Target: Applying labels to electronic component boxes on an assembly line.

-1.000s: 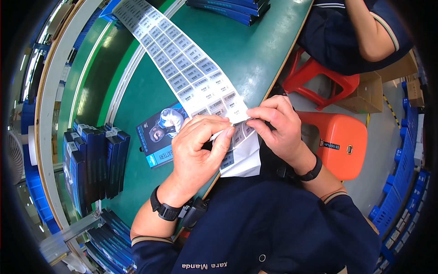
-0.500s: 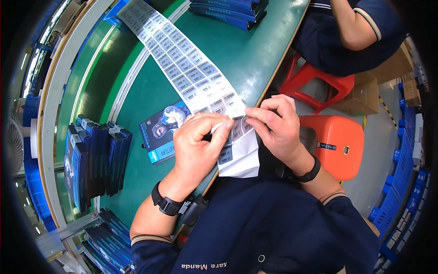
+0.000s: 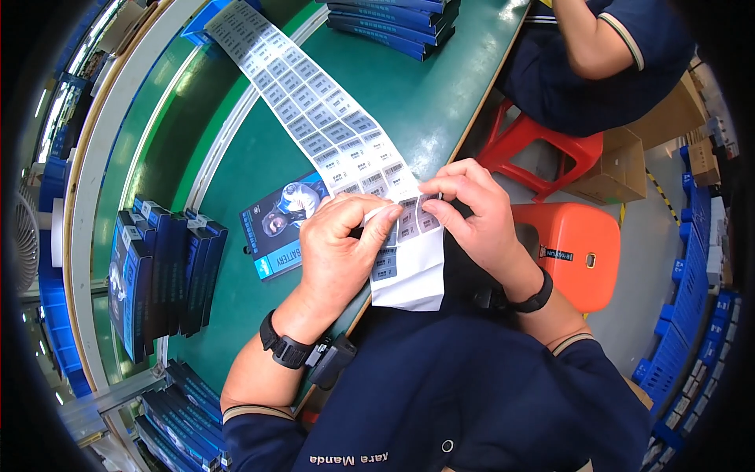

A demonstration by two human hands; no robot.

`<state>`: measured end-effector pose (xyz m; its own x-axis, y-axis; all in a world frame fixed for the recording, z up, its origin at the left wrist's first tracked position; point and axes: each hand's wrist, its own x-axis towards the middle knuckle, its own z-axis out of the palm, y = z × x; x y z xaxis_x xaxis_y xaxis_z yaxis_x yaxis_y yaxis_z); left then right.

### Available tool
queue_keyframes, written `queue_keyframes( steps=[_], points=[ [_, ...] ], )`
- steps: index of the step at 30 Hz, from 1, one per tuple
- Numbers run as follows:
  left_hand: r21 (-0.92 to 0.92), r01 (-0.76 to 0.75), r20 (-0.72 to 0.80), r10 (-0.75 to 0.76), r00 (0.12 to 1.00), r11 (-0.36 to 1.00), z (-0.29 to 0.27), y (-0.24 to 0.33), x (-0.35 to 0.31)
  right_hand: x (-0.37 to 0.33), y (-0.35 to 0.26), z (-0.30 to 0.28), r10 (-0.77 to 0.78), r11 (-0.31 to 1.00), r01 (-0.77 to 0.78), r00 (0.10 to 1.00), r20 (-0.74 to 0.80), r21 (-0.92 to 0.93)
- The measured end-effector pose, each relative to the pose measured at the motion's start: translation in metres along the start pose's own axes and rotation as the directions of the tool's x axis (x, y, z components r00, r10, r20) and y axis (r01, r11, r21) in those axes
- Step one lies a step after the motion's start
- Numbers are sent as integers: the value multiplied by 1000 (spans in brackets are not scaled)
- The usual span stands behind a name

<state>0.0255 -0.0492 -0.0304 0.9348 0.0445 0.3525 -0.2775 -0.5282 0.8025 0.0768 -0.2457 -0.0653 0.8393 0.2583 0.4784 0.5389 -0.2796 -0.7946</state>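
Observation:
A long white sheet of barcode labels [image 3: 314, 102] runs from the upper left down across the table, and its lower end folds over near my body. My left hand [image 3: 338, 244] is closed on the sheet's left side, thumb and forefinger pinching it near the end. My right hand [image 3: 476, 208] pinches the right edge of the same sheet, close to a grey label, fingertips a little apart from the left thumb. Whether a single label is lifted there is hard to see. Beside my left hand a flat blue box [image 3: 271, 224] with a printed picture lies partly under the sheet.
Blue boxes [image 3: 169, 267] stand upright on the left, with more stacked boxes [image 3: 185, 417] below. Another pile [image 3: 393, 23] lies at the far side. A blue bin [image 3: 206, 27] sits under the sheet's far end. A co-worker [image 3: 598, 63] sits at right, near red [image 3: 543, 157] and orange stools [image 3: 582, 256].
A thin white curl between my fingertips no longer shows, and more grey labels are visible there. My right hand has shifted slightly, and the folded end of the sheet hangs a little lower.

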Motion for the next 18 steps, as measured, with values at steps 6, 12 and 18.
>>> queue_keyframes(
  steps=[6,12,18],
  points=[
    [-42,68,-1,-68,998,997,-1,1,-1,6,1,-3,-308,923,300,952,7,-241],
    [-95,145,1,-146,989,985,-2,0,-2,4,5,0,-424,873,398,905,-38,-283],
    [-171,274,27,-274,961,946,-4,2,-2,3,6,-4,-450,868,433,893,-20,-242]
  ],
)
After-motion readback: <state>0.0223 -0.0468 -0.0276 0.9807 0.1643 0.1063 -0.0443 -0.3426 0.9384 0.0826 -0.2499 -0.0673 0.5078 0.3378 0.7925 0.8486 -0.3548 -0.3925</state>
